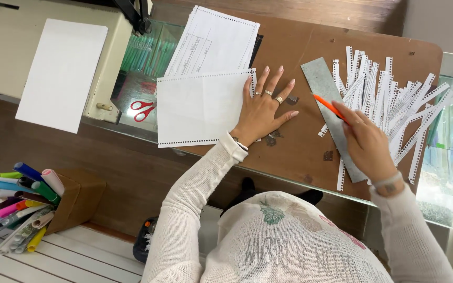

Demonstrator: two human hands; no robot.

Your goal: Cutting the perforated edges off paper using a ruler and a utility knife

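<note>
My left hand [266, 107] lies flat with fingers spread on the right edge of a white sheet with perforated borders [200, 107], on a brown board [300, 147]. My right hand [365, 141] grips an orange cutter [329, 106] whose tip rests on a grey metal ruler [321, 84] lying slanted on the board. A pile of cut perforated paper strips [389, 99] spreads to the right of the ruler, partly under my right hand.
A second printed sheet [213, 42] lies behind the first. Red-handled scissors [142, 110] show under the glass tabletop. A cream machine with blank paper [61, 73] stands at the left. A brown box of coloured markers [27, 204] sits at lower left.
</note>
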